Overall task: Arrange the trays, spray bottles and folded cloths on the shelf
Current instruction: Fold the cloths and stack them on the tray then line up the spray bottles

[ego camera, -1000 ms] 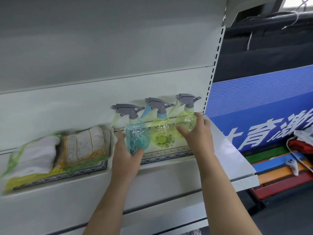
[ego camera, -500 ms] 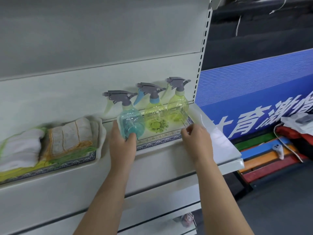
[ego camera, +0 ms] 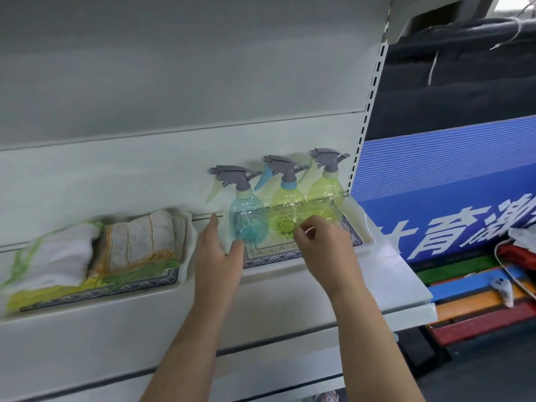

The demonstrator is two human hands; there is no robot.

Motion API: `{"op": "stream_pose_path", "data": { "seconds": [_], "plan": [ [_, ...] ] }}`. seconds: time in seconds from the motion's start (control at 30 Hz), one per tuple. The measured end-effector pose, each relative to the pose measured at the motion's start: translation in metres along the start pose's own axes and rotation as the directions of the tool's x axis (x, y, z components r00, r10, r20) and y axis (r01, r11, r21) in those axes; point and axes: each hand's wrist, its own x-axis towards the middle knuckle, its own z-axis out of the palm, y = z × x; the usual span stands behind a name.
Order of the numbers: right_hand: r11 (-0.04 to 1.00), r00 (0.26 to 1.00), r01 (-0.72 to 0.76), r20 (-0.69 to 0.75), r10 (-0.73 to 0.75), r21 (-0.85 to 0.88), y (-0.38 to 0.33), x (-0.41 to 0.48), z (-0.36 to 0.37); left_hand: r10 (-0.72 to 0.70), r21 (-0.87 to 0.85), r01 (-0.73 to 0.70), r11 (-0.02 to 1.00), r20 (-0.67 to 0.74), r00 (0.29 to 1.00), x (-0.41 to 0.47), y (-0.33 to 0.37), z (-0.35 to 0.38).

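Two white trays with blue patterned borders lie side by side on the shelf [ego camera: 391,285]. The left tray [ego camera: 187,245] holds folded cloths: a white cloth [ego camera: 58,256] at the far left and a striped cloth [ego camera: 139,239] with orange edging just beside it, both lying on a yellow-green cloth [ego camera: 43,297]. On the right tray [ego camera: 367,227] three spray bottles with grey triggers stand upright in a row. The blue bottle [ego camera: 246,224] touches my left hand [ego camera: 217,256]. The middle bottle [ego camera: 285,210] is yellow-green with a blue collar, and the right bottle [ego camera: 327,192] is yellow-green.

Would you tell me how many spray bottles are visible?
3, on the right tray: blue bottle leftmost, blue-collared yellow bottle middle, yellow-green bottle rightmost. No others visible.
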Motion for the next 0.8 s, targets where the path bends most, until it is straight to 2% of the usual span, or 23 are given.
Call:
{"op": "stream_pose_path", "data": {
  "seconds": [0.07,0.17,0.27,0.4,0.53,0.6,0.67,0.73,0.8],
  "plan": [
    [0.996,0.993,0.082,0.084,-0.085,0.042,-0.022,-0.005,0.012,0.014,-0.013,-0.014,1.0,-0.034,0.999,-0.002,-0.007,-0.015],
    [0.977,0.96,0.13,0.225,-0.166,0.167,-0.061,-0.018,0.04,0.055,0.005,-0.055,0.998,-0.14,0.989,-0.001,-0.021,-0.045],
    [0.958,0.912,0.211,0.314,-0.264,0.193,-0.095,-0.032,0.08,0.059,0.041,-0.051,0.998,-0.228,0.972,0.003,-0.044,-0.082],
    [0.947,0.863,0.258,0.395,-0.316,0.193,-0.129,-0.05,0.124,0.067,0.053,-0.054,0.997,-0.291,0.954,0.001,-0.07,-0.127],
    [0.947,0.843,0.237,0.439,-0.311,0.216,-0.142,-0.066,0.153,0.073,0.116,-0.027,0.993,-0.414,0.907,0.003,-0.099,-0.17],
    [0.952,0.846,0.233,0.442,-0.299,0.197,-0.144,-0.072,0.163,0.023,0.129,0.043,0.991,-0.475,0.88,0.007,-0.112,-0.192],
    [0.953,0.862,0.244,0.412,-0.297,0.178,-0.144,-0.076,0.17,-0.128,0.027,0.161,0.987,-0.49,0.862,0.012,-0.121,-0.208],
    [0.947,0.883,0.282,0.345,-0.319,0.153,-0.144,-0.08,0.175,-0.252,-0.073,0.246,0.967,-0.446,0.859,0.02,-0.13,-0.216],
    [0.945,0.9,0.301,0.29,-0.325,0.123,-0.143,-0.081,0.177,-0.291,-0.093,0.278,0.956,-0.402,0.868,0.023,-0.134,-0.218]
  ]
}}
